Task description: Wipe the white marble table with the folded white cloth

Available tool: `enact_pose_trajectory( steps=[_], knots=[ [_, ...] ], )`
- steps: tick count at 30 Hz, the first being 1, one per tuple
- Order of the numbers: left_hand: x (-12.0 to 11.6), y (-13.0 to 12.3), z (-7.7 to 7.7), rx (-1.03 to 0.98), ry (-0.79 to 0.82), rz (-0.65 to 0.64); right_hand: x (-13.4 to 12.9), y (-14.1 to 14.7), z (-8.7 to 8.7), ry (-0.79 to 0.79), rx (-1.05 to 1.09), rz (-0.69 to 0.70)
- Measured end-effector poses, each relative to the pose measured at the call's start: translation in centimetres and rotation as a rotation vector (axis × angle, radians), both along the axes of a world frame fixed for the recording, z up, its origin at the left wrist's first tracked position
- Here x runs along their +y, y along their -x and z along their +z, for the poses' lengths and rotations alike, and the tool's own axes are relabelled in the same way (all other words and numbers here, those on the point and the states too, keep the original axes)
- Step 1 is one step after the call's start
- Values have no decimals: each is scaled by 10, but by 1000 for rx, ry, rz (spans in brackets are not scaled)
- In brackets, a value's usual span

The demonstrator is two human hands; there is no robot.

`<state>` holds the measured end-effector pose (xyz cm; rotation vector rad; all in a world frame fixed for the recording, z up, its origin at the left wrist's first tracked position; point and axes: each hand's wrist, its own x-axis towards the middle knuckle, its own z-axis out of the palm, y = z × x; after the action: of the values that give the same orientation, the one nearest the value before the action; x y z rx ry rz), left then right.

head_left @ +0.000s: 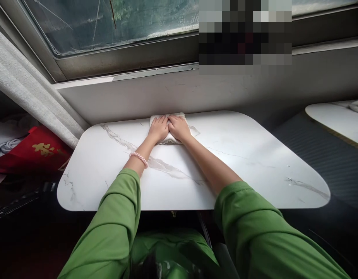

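Note:
A folded white cloth [170, 138] lies flat on the white marble-patterned table [242, 155], close to its far edge by the wall. Both hands press down on it from above, side by side, with their thumbs close together. My left hand [159, 128], with a pink coiled band [139, 159] on the wrist, rests on the cloth's left part with fingers stretched forward. My right hand [179, 127] lies on the right part, palm down, its fingers also pointing away from me. The middle of the cloth is hidden under the hands.
A window frame [126, 62] runs above the wall [167, 91] behind the table. At the left hang a pale curtain [36, 89] and a red bag with gold characters [36, 153]. Another white tabletop [338, 116] and a dark ribbed surface [300, 143] are at the right.

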<state>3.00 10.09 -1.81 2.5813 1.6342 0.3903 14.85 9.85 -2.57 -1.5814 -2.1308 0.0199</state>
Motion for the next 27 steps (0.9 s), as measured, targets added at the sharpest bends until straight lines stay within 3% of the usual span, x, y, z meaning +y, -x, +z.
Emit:
enact_pose_trajectory(
  steps=[5,8,12,16,19,22,27],
  knots=[
    [-59,-2,1,43,16,-61,-55,-17,-6,63,-27,78],
    [-116,-4,3,31,6,-74,-111,-32,-5,87,-115,186],
    [-192,-6,3,14,10,-186,-196,-45,-3,58,-197,249],
    [-237,-9,2,-4,-11,-248,-249,-51,-2,31,-209,224],
    [-245,-12,5,5,8,-260,-258,-54,1,53,-194,212],
    [-237,-15,8,40,45,-269,-247,-56,3,85,-166,210],
    [-186,-27,12,115,74,-243,-197,-59,3,124,-128,91]
  ],
)
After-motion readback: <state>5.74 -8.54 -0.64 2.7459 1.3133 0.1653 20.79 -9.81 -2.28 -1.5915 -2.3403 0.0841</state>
